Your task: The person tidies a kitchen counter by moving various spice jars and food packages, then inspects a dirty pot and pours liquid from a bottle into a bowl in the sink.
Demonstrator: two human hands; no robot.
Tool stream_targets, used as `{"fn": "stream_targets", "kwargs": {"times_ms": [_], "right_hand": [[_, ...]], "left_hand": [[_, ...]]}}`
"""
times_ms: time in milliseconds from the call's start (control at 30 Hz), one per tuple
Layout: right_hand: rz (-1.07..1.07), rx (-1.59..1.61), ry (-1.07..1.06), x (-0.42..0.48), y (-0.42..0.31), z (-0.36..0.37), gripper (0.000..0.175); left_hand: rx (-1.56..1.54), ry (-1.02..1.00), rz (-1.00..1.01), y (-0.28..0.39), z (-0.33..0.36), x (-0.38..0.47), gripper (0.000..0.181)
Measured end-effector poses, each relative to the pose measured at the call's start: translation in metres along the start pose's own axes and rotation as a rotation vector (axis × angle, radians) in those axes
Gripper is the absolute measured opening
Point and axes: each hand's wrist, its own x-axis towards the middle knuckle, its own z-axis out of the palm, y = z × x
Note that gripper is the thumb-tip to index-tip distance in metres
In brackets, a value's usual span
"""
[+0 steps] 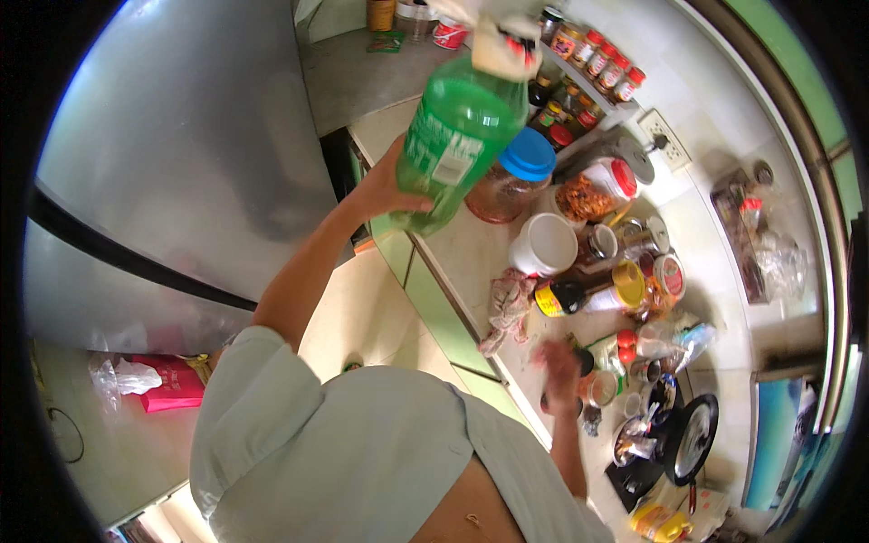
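My left hand (390, 186) is wrapped around the lower part of a large green plastic bottle (451, 153). The bottle leans with its top up and to the right, and its label bears writing. A pale beige piece with red and black parts (512, 51) covers its neck; what it is stays unclear. My right hand (560, 373) is blurred over the front of the worktop (468, 251), near a glass jar (603, 388) and a crumpled patterned cloth (509, 302). Whether its fingers hold anything cannot be made out.
Along the wall stand a blue-lidded jar (526, 156), a white plastic tub (543, 244), a red-lidded jar (597, 190) and a dark bottle (560, 298). Spice bottles line a shelf (597, 88). A black pan (692, 438) sits lower right. A grey refrigerator (190, 136) rises at left.
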Motion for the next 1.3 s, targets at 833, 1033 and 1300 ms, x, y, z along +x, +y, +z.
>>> {"fn": "stream_targets", "kwargs": {"times_ms": [833, 1033, 1300], "right_hand": [[0.079, -0.620, 0.493, -0.241, -0.234, -0.029, 0.030], [0.523, -1.015, 0.623, -0.447, -0.238, -0.037, 0.017], [0.968, -1.459, 0.594, -0.717, -0.225, -0.032, 0.022]], "left_hand": [[-0.180, -0.971, -0.206, 0.060, 0.183, -0.231, 0.096], [0.132, -1.295, 0.644, 0.102, 0.321, -0.334, 0.101], [0.262, -1.703, 0.809, 0.194, 0.494, -0.525, 0.106]]}}
